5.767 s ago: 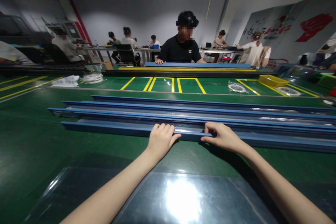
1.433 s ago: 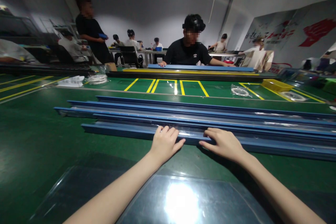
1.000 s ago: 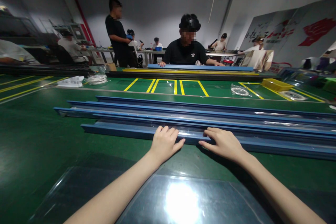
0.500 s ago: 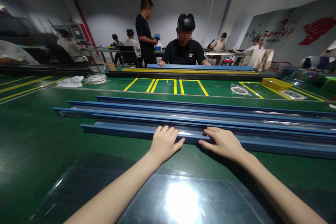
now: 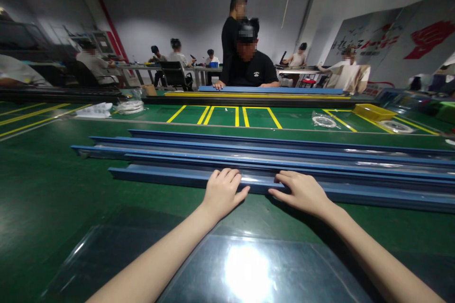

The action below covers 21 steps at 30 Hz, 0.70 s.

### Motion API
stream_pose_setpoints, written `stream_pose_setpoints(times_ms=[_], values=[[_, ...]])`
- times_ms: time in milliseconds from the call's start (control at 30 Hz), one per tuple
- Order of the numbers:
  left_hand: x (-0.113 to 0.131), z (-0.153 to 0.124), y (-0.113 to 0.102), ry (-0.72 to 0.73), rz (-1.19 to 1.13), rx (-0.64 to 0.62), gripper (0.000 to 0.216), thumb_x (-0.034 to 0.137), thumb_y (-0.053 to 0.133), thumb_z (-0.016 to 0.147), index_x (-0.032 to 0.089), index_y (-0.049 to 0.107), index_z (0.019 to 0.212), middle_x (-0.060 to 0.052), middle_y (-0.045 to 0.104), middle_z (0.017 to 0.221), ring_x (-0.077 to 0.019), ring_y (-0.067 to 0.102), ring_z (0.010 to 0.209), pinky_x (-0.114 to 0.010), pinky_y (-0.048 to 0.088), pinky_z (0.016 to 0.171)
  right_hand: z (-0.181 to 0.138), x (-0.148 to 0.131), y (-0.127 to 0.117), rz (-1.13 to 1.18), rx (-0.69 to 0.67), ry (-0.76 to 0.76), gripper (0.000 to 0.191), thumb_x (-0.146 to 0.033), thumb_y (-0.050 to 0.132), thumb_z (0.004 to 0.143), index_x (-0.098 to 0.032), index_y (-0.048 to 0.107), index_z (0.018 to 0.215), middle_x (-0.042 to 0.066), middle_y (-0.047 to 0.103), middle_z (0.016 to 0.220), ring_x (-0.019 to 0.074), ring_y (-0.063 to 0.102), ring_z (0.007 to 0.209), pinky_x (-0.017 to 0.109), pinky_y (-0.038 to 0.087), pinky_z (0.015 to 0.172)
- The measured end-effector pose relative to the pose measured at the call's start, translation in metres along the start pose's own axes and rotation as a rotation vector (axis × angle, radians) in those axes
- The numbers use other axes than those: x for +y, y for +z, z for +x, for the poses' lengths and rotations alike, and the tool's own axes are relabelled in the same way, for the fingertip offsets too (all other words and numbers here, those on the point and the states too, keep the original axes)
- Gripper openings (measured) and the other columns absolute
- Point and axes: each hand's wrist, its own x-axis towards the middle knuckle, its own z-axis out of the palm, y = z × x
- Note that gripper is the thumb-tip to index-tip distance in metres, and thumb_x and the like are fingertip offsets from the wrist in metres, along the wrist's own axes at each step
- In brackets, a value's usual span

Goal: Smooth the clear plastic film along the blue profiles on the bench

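Note:
Several long blue rails (image 5: pixel 185 147) lie side by side across the green table (image 5: pixel 50 184). Both my hands are on the nearest blue rail (image 5: pixel 159 176), close together near its middle. My left hand (image 5: pixel 222 192) has its fingers curled over the rail's top edge, with the thumb stretched along the front. My right hand (image 5: pixel 302 192) grips the same rail just to the right, fingers over the top and thumb pointing left. A clear strip lies in the rail's channel between my hands.
A glossy clear sheet (image 5: pixel 249 265) lies on the table under my forearms. Across the table a seated person (image 5: pixel 250 66) rests hands on another blue rail (image 5: pixel 270 89), with a standing person (image 5: pixel 231 33) behind. A yellow tray (image 5: pixel 371 111) and bagged coils (image 5: pixel 322 120) lie beyond.
My hands have stayed on the nearest rail, which has slid right since the oldest frame. A standing person in the background has walked from left to right, now behind the seated person.

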Motion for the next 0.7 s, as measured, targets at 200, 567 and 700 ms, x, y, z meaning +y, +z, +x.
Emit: stream_pose_setpoints(times_ms=[200,567,700], values=[[0.0,0.0,0.0,0.0,0.008,-0.007,0.025,0.038,0.044,0.081,0.017,0.055,0.083,-0.003,0.063,0.094,-0.018,0.053,0.088,-0.032,0.034,0.069,0.0,0.0,0.001,0.001,-0.002,0.005,0.037,-0.049,0.033,0.082,-0.02,0.056,0.083,0.005,0.061,0.085,0.0186,0.057,0.079,0.025,0.037,0.062],[0.0,0.001,-0.005,-0.031,0.008,-0.051,0.025,0.042,0.044,0.081,0.018,0.053,0.081,-0.001,0.059,0.078,-0.0163,0.051,0.074,-0.031,0.032,0.065,0.002,0.009,-0.001,0.318,-0.023,0.042,0.023,-0.044,0.048,0.076,-0.024,0.055,0.085,-0.001,0.061,0.082,0.0149,0.055,0.072,0.025,0.037,0.063],[-0.001,0.001,-0.004,-0.031,-0.009,-0.006,0.026,0.043,0.046,0.081,0.018,0.051,0.079,0.0,0.058,0.074,-0.0149,0.05,0.07,-0.029,0.03,0.063,0.002,0.013,-0.003,0.452,-0.024,0.037,0.018,-0.04,0.05,0.075,-0.023,0.055,0.078,-0.002,0.059,0.079,0.0136,0.053,0.07,0.024,0.036,0.062]])
